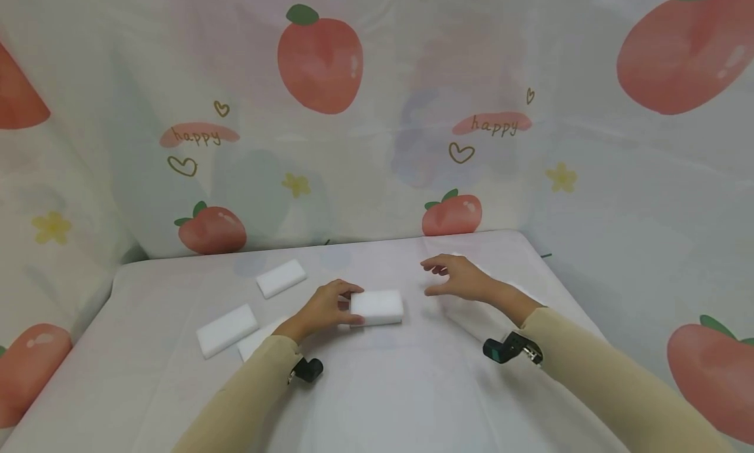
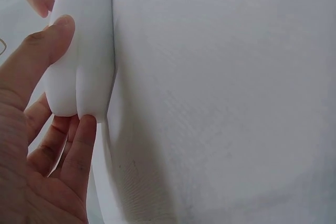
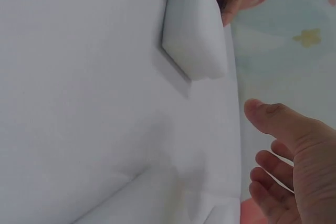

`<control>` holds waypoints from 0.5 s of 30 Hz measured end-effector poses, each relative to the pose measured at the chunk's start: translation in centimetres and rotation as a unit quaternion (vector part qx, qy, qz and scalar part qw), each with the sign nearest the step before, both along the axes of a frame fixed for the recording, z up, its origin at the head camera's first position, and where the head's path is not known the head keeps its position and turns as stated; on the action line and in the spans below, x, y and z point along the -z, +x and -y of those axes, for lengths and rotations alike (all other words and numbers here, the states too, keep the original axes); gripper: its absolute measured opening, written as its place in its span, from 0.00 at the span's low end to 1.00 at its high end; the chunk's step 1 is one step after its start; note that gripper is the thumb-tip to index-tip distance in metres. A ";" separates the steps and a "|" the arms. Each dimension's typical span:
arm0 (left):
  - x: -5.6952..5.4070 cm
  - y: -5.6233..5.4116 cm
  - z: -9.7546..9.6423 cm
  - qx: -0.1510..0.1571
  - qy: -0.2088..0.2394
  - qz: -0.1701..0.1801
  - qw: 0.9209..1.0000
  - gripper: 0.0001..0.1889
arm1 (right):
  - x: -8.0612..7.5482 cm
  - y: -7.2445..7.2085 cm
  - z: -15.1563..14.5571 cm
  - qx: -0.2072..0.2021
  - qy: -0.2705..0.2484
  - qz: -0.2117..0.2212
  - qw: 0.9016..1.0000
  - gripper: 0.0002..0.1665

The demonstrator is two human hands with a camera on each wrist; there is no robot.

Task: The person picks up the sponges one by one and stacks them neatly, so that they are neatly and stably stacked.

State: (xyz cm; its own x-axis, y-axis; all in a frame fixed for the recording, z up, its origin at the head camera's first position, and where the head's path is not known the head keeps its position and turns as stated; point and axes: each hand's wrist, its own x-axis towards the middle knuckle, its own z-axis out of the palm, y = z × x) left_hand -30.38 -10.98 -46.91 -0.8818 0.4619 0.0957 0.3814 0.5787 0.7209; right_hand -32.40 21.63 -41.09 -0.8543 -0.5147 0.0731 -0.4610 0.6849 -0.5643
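Blocks (image 1: 377, 307), two white ones held together as a stacked pair, are near the middle of the surface (image 1: 389, 394); whether they rest flat or are slightly lifted cannot be told. The left hand (image 1: 325, 306) grips one end between thumb and fingers. The step in hand looks like steadying or placing the pair. The next move probably calls for the right hand (image 1: 465, 281), well apart from the other, loosely bent and holding nothing, to meet the free end squarely. The pair looks plain and matte, with softened edges, and seems light. Three loose slabs (image 1: 227, 330) lie leftward, one partly hidden by the left arm. Under the right forearm, a pale item (image 1: 476, 323) is too unclear to name.
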 end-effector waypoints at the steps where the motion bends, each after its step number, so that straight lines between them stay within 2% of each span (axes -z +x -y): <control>1: 0.0 0.0 0.0 0.000 -0.001 -0.001 1.000 0.33 | -0.1 -0.1 -0.3 0.006 -0.001 -0.002 1.000 0.36; 7: 0.1 0.0 0.0 0.001 0.005 0.001 1.000 0.33 | -0.6 -0.8 -2.2 0.045 0.010 -0.006 0.999 0.38; 15: 0.1 0.0 0.0 0.001 0.004 -0.001 1.000 0.32 | -0.6 -2.0 -5.1 0.088 0.022 -0.020 0.996 0.38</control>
State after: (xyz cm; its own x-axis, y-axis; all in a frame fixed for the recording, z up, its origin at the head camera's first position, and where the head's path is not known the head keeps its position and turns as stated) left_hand -30.37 -10.99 -47.02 -0.8809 0.4622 0.1015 0.3838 0.5723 0.7247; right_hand -34.37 26.72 -40.52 -0.9283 -0.3608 0.0896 -0.3531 0.7807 -0.5156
